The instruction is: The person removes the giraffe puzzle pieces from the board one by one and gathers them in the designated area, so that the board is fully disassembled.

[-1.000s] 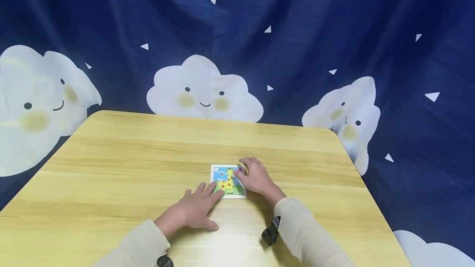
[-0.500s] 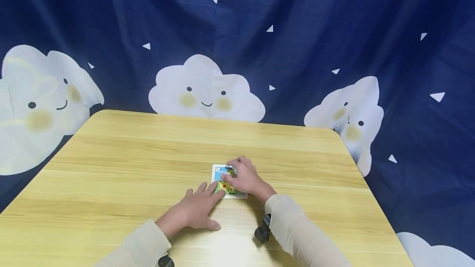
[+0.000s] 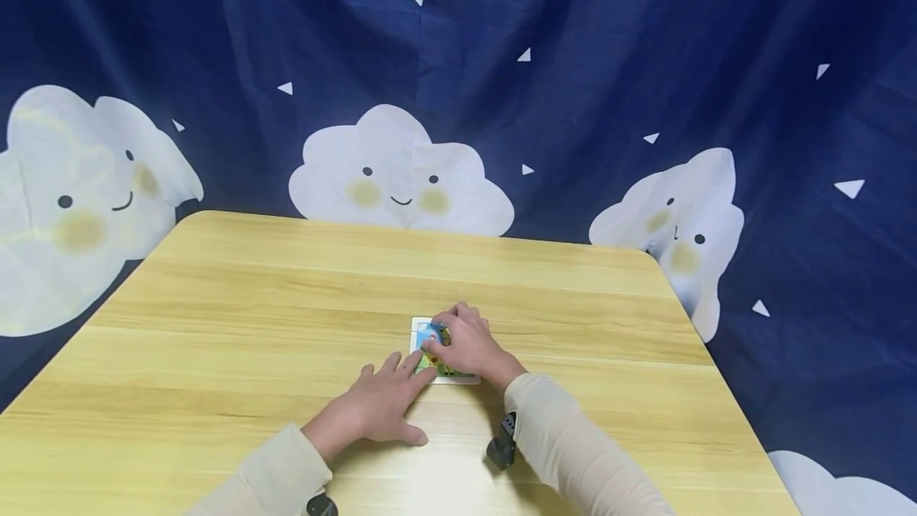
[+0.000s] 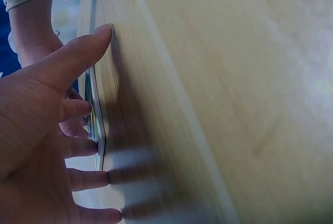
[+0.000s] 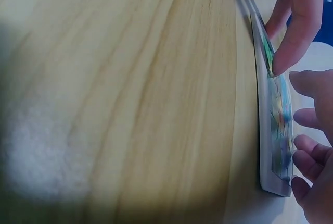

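Observation:
A small framed giraffe jigsaw puzzle [image 3: 426, 331] lies flat on the table, its picture blue above and green below inside a white border. My left hand [image 3: 383, 403] spreads its fingers at the puzzle's lower left corner, index fingertip over the picture and thumb on the wood. Across the upper right part reaches my right hand [image 3: 466, 342], thumb and fingers bent loosely and covering much of the giraffe. In the right wrist view the right hand [image 5: 317, 130] has its fingertips right at the picture's surface, and the left fingers [image 5: 299, 31] touch the puzzle's other end.
The light wood table [image 3: 286, 293] extends around the puzzle on all sides. Behind it hangs a dark blue curtain [image 3: 458, 30] printed with smiling clouds. A small black camera [image 3: 501, 443] is strapped at the right wrist.
My right hand has slid left across the puzzle from its right edge, covering more of the giraffe. The left hand has kept its place at the corner.

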Demonstrator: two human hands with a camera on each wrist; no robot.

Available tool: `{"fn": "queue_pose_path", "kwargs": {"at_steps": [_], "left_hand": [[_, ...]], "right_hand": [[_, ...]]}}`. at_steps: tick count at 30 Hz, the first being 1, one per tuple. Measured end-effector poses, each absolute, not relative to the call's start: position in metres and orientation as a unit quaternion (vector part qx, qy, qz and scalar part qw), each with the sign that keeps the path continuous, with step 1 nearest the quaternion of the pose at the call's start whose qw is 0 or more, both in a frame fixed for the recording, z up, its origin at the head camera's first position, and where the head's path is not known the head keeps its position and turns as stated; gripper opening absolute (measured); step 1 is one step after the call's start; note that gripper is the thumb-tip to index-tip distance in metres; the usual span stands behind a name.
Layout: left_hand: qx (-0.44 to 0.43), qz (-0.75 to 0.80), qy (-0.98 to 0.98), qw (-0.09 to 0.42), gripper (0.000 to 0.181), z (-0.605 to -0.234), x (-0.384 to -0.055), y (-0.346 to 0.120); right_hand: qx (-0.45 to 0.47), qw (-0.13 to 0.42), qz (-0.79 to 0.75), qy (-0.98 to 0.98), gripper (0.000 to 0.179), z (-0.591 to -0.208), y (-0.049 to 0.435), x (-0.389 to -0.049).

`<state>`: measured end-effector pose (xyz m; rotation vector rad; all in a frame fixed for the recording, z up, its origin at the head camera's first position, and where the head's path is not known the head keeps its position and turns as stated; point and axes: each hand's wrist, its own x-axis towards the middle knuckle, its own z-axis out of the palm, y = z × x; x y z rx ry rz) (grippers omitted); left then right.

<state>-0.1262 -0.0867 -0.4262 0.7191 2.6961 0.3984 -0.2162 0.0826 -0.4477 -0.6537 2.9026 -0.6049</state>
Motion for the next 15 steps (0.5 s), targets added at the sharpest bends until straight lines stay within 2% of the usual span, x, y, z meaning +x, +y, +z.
{"fn": "queue_pose_path", "kwargs": {"at_steps": [15], "left_hand": [[0.261,0.127,0.945,0.15,0.089,-0.4286,-0.1266,-0.0883]], "right_hand": [[-0.23,0.029,-0.19,0.954,0.044,-0.451,0.0759,-0.2146]]}}
